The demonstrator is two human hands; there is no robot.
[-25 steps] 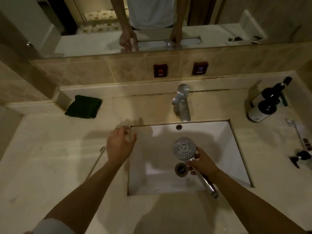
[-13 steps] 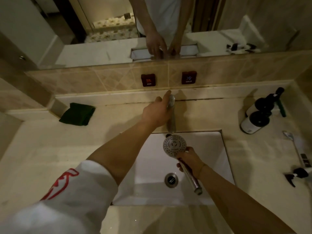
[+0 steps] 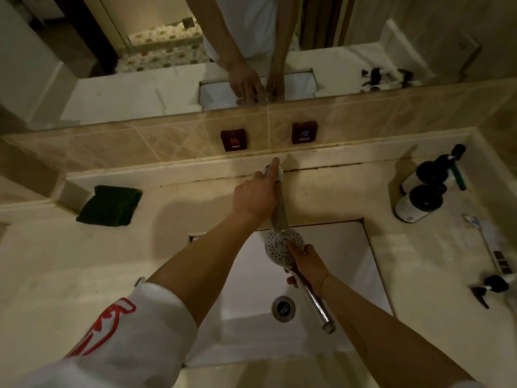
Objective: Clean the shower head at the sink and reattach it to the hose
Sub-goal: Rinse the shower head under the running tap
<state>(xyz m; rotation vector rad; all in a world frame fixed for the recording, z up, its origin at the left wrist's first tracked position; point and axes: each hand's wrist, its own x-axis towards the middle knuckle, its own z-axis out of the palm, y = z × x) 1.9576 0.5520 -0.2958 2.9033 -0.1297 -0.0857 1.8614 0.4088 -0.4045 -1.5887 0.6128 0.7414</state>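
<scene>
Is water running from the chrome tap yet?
Cannot tell: no stream shows below the chrome tap; the left hand rests on its lever.
</scene>
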